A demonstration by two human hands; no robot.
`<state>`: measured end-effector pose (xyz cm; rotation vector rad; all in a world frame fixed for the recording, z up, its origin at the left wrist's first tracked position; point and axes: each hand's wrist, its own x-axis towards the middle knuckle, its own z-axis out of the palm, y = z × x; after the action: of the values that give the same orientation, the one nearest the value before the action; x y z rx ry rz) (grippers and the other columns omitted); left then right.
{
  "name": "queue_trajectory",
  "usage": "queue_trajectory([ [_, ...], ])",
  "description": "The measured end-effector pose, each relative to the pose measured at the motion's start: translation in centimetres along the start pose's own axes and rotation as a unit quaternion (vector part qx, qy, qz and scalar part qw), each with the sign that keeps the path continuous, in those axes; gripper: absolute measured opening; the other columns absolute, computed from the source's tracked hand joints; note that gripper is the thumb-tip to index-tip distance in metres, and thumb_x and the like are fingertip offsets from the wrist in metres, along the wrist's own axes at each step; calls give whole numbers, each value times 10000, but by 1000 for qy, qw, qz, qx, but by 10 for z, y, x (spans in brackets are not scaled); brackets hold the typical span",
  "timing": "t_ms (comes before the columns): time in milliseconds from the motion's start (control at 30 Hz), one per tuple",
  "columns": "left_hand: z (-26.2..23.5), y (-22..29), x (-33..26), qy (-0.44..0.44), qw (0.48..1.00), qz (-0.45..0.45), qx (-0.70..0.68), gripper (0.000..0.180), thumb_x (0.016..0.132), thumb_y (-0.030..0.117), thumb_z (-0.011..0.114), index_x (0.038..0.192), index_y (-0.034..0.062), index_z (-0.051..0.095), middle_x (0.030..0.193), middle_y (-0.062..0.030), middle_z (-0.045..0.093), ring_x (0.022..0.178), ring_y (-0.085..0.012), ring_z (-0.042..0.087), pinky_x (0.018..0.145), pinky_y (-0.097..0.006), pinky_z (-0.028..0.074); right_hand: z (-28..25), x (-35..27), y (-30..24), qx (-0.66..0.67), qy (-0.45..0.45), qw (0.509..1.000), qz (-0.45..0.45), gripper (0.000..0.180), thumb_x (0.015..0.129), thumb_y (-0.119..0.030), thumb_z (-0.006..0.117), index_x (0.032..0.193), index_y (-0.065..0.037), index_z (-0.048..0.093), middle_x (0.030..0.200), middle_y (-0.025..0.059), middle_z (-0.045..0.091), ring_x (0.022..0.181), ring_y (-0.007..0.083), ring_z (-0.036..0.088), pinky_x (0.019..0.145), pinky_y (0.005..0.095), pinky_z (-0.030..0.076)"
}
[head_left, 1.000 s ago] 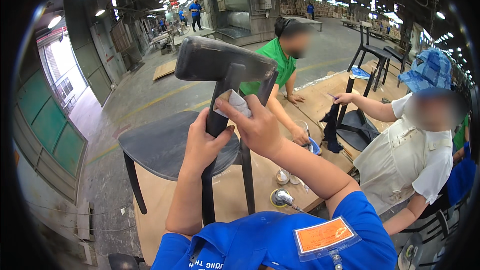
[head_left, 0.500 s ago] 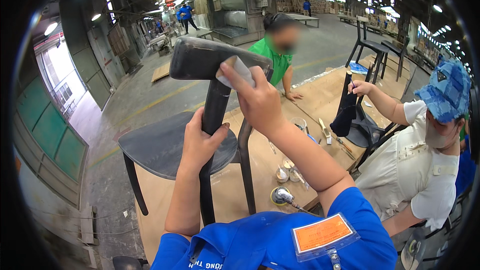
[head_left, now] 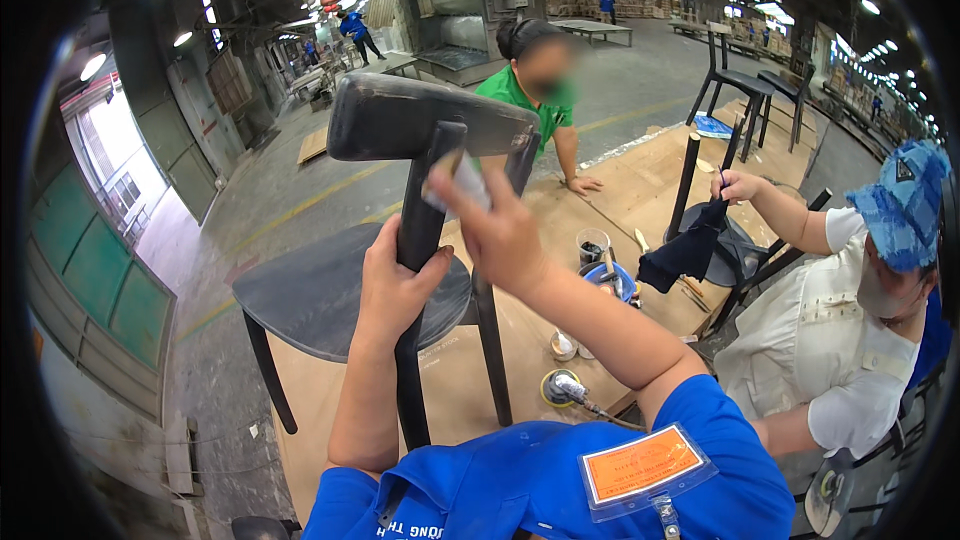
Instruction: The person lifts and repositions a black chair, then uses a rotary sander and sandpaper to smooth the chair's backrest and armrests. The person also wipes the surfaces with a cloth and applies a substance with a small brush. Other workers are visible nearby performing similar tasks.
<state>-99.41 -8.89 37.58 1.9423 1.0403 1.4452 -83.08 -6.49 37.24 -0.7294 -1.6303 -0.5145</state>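
A black chair (head_left: 335, 290) stands on a wooden tabletop (head_left: 535, 340), its backrest (head_left: 430, 120) raised before the wearer's chest. The left hand (head_left: 395, 275) wraps the nearer post (head_left: 428, 210) below the backrest, thumb on the right side; this grip presumably steadies the frame against rubbing. The right hand (head_left: 500, 235) pinches a pale pad (head_left: 462, 185) at the post's upper part, just under the backrest; blur hides whether the pad presses firmly. The hands sit one above the other, probably so that the upper stretch of wood lies bare for the pad.

Edges and room: one front leg (head_left: 268, 370) comes down close to the tabletop's left edge, so a hard push leftward could carry it over. The backrest overhangs the right hand and limits upward travel, while the gap toward the second post (head_left: 520, 160) leaves some sideways room. To the right, below the right forearm, a sander (head_left: 565, 388) and a blue bowl (head_left: 622, 285) occupy the tabletop; beyond them, a co-worker in white (head_left: 830, 340) holds a dark cloth (head_left: 680, 250).
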Motion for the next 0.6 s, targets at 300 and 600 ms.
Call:
queue_trajectory([
  [300,-15,10,-17,-8,1000,-7,-28,324,715,95,702,963,-37,540,765,-72,600,703,-112,526,658,-266,446,9,-1,-30,49,62,996,36,716,684,63,568,1318,-262,496,857,134,456,633,322,545,554,382,476],
  [600,-22,18,-24,-12,1000,-7,-27,318,717,99,700,956,-35,538,736,-56,580,671,-109,498,626,-271,433,8,5,-41,44,55,992,105,682,701,59,543,1328,-204,486,866,151,452,711,352,541,583,405,466],
])
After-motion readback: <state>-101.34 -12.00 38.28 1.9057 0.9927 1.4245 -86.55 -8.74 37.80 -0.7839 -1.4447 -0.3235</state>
